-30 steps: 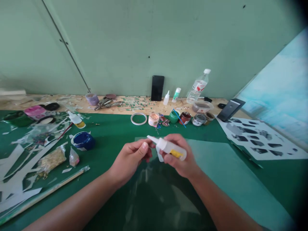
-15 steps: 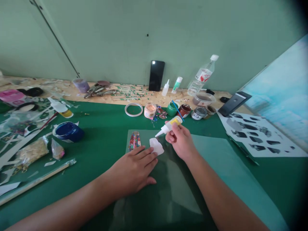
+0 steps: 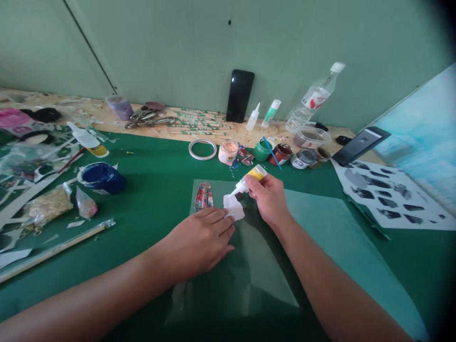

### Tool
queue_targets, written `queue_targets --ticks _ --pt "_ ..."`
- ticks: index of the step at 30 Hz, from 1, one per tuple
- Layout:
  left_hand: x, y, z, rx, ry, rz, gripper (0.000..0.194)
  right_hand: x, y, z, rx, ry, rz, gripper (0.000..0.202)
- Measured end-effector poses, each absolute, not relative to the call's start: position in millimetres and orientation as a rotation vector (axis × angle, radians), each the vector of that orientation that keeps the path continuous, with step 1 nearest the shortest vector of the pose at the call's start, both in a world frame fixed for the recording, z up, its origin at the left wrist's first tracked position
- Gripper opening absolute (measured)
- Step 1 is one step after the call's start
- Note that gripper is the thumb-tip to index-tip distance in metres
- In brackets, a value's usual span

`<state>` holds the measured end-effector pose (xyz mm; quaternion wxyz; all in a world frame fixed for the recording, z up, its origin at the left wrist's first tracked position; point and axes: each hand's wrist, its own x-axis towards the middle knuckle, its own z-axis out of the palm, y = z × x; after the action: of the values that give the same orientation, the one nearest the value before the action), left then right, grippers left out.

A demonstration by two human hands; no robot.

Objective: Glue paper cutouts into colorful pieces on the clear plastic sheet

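My right hand [image 3: 269, 197] is closed around a small glue bottle [image 3: 254, 175] with a yellow label and a white tapered nozzle. The bottle tilts down to the left, its tip at the upper part of a small white paper piece [image 3: 234, 207]. Fingers of my left hand [image 3: 204, 237] stretch forward, resting at the paper's lower left edge and holding it down on a clear plastic sheet [image 3: 313, 218]. Just beyond the left fingers lies a narrow multicoloured patterned piece [image 3: 204, 195], its lower end near them.
Behind the hands stand a tape ring [image 3: 202, 157], a peach paint jar [image 3: 228, 151], a green jar [image 3: 262, 151] with a blue stick, and a red-brown jar [image 3: 280, 153]. Blue paint [image 3: 101, 178] stands left, near scraps and bags. A printed sheet [image 3: 392, 197] lies right.
My right hand has brought the nozzle down onto the paper piece from just above it. My left fingers stay at the paper's edge. The whole view has shifted slightly.
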<state>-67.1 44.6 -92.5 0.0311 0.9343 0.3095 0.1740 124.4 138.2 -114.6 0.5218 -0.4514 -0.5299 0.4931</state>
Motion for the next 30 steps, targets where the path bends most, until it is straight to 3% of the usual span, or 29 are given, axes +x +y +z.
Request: queue_targets --ticks 30 --pt "-66.8 44.6 -94.9 2.989 0.988 0.505 0.031 122.0 138.0 -119.4 -1.081 -1.228 1.23 0.032"
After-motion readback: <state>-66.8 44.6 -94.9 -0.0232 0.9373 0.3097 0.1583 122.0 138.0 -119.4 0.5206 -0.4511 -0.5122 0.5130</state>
